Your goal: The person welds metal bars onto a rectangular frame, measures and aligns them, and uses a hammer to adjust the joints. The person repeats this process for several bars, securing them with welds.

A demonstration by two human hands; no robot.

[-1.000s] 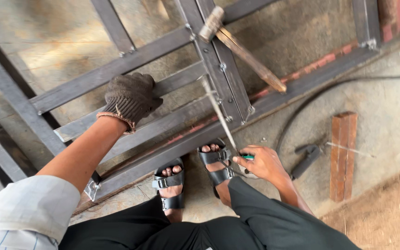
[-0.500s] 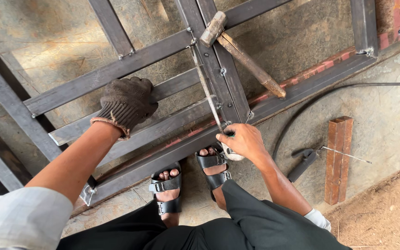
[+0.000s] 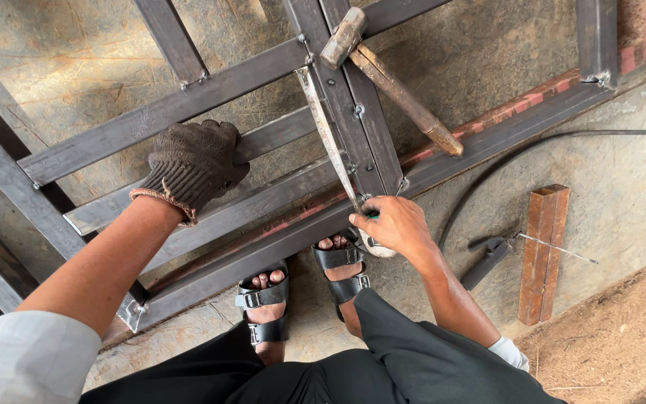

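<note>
Steel bar frame (image 3: 211, 90) – dark, welded, flat on concrete floor (image 3: 637, 172), fills most of view.
Hammer (image 3: 390, 78) – wooden handle, lying across frame's centre bars.
L hand (image 3: 192, 164) – knit glove, pressed flat on cross bar, palm down, holding nothing.
R hand (image 3: 398, 224) – bare, closed on tape measure (image 3: 330, 138) case at frame's near edge; blade runs up along centre bar.
Short steel offcut (image 3: 541, 251) – on floor, R side.

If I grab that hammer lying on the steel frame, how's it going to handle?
The hammer would probably feel head-heavy: a blocky metal head on a slimmer wooden handle. It looks rigid, not fragile. It rests across a narrow frame bar, so a nudge might tip or slide it off. The worn handle should give decent grip.
</note>
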